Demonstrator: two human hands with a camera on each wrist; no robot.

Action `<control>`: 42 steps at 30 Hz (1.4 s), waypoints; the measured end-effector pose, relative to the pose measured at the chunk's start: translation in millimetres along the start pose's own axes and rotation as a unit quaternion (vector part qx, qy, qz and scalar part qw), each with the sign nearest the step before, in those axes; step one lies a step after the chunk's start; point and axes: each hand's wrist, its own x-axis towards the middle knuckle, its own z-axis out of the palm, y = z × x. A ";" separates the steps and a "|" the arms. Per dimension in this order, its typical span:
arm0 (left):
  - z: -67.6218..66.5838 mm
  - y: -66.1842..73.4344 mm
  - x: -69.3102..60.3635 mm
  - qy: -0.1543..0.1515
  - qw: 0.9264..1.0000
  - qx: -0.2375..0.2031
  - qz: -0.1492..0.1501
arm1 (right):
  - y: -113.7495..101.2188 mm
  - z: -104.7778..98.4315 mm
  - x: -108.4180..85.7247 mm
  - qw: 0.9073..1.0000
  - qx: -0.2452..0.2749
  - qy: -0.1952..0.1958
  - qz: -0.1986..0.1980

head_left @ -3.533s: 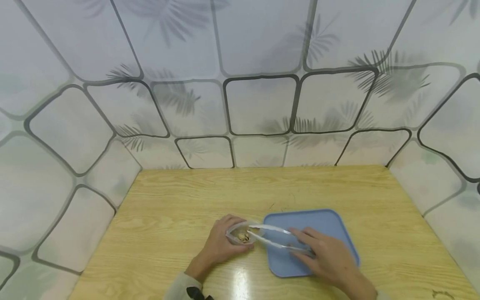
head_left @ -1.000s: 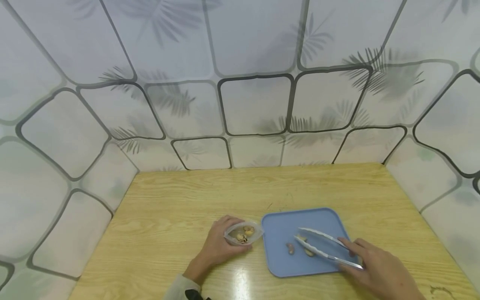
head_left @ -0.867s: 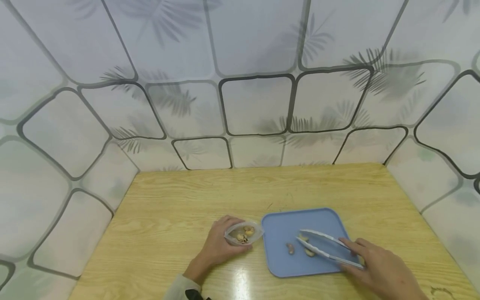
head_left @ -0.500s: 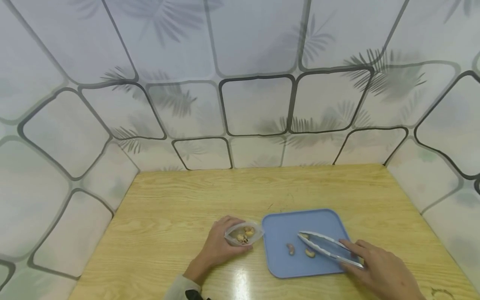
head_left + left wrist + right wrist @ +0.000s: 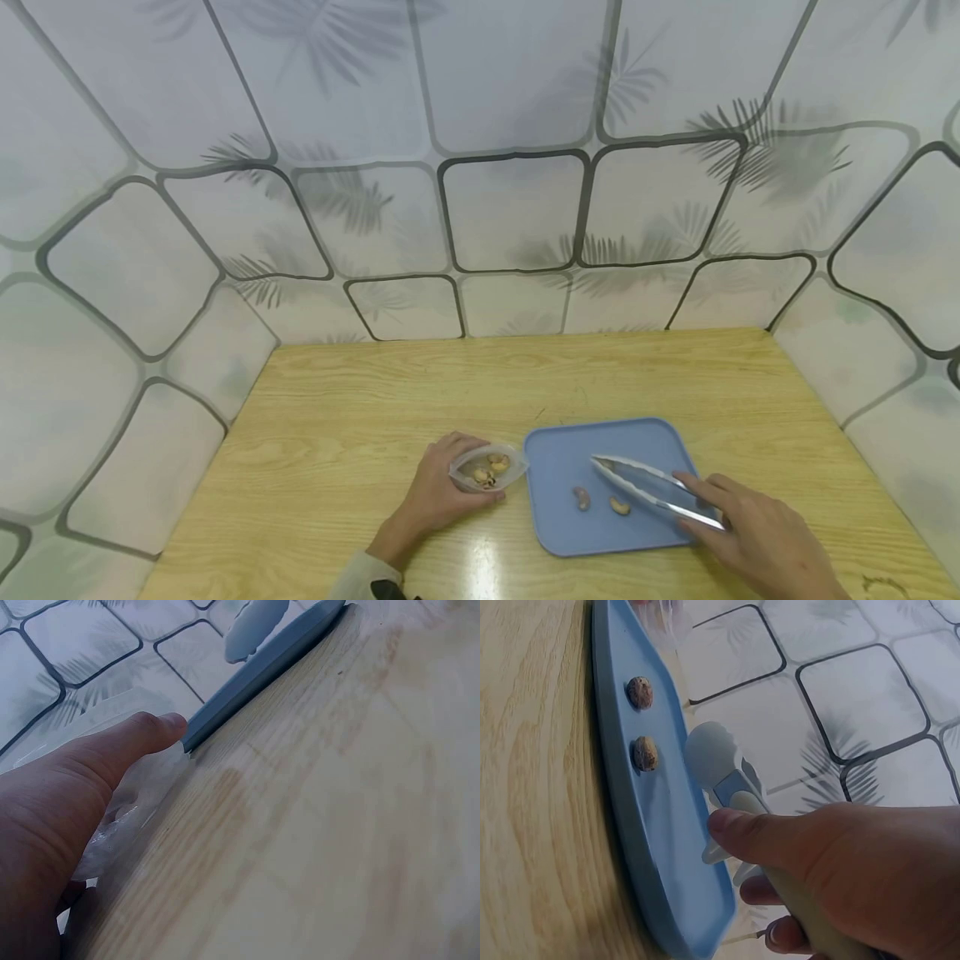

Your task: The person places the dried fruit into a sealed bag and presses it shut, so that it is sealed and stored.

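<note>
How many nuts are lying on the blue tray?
2: a pinkish nut on the left of the tray, and a yellowish nut just right of it. Another may be hidden between the tips of the tongs.

This looks booth-like: patterned walls [image 5: 517, 212] enclose a wood-grain table [image 5: 360, 408].

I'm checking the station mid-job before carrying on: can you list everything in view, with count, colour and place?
tray: one, blue, on the table
nuts on the tray: two, one purplish-brown, one tan
tongs: one, silvery, over the tray; something small and brownish at the tips, unclear
bag: one, clear, left of the tray
nuts in the bag: several, tan and brown, exact count unclear
table: one, yellowish wood-grain, underneath
wall covering: whitish, grey-patterned, behind and beside the table
left hand: one, holding the bag
right hand: one, gripping the tongs
sleeve: one, pale, left forearm
</note>
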 end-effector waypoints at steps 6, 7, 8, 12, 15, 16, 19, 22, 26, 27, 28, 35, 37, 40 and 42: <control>-0.6 0.9 -0.6 -0.002 1.000 -0.001 -0.006 | -6.7 2.0 3.5 0.999 0.005 0.032 -0.026; -0.6 0.8 -0.5 -0.002 1.000 -0.001 -0.005 | -8.3 2.3 4.2 0.999 0.007 0.041 -0.033; -0.6 0.7 -0.5 -0.002 1.000 -0.001 -0.004 | -9.8 2.8 5.1 0.997 0.008 0.056 -0.044; -0.3 0.0 -0.1 -0.001 1.000 -0.005 -0.004 | -16.1 4.9 9.8 0.989 0.018 0.114 -0.094; 0.3 -0.5 0.1 -0.002 1.000 -0.008 -0.006 | -20.8 7.3 13.6 0.984 0.023 0.130 -0.118; 0.5 -0.6 0.2 -0.002 1.000 -0.010 -0.007 | -22.8 7.5 14.8 0.984 0.025 0.128 -0.121; 0.8 -1.5 0.2 -0.002 1.000 -0.010 -0.005 | -28.9 7.4 18.7 0.985 0.028 0.113 -0.123; 0.4 -1.7 0.2 -0.002 1.000 -0.010 -0.003 | -33.8 8.1 23.1 0.984 0.031 0.113 -0.134; -0.2 -1.6 -0.1 -0.004 1.000 -0.011 -0.006 | -41.0 9.4 28.2 0.977 0.042 0.135 -0.157; -0.3 -1.6 -0.2 -0.004 1.000 -0.012 -0.007 | -43.3 9.4 29.3 0.976 0.045 0.138 -0.161; -0.3 -1.7 -0.3 -0.004 1.000 -0.012 -0.006 | -45.6 9.3 30.4 0.976 0.046 0.140 -0.164; 0.2 -1.7 -0.6 0.000 1.000 -0.006 0.006 | -61.3 10.9 39.1 0.973 0.035 0.131 -0.188; 0.3 -1.9 -0.4 0.001 1.000 -0.003 0.010 | -65.7 12.2 42.0 0.970 0.040 0.135 -0.198; 0.3 -1.8 -0.3 0.004 1.000 -0.002 0.019 | -71.5 15.2 46.4 0.965 0.055 0.143 -0.213; 0.5 -1.9 -0.5 0.005 1.000 -0.005 0.024 | -74.9 17.5 49.6 0.962 0.064 0.142 -0.222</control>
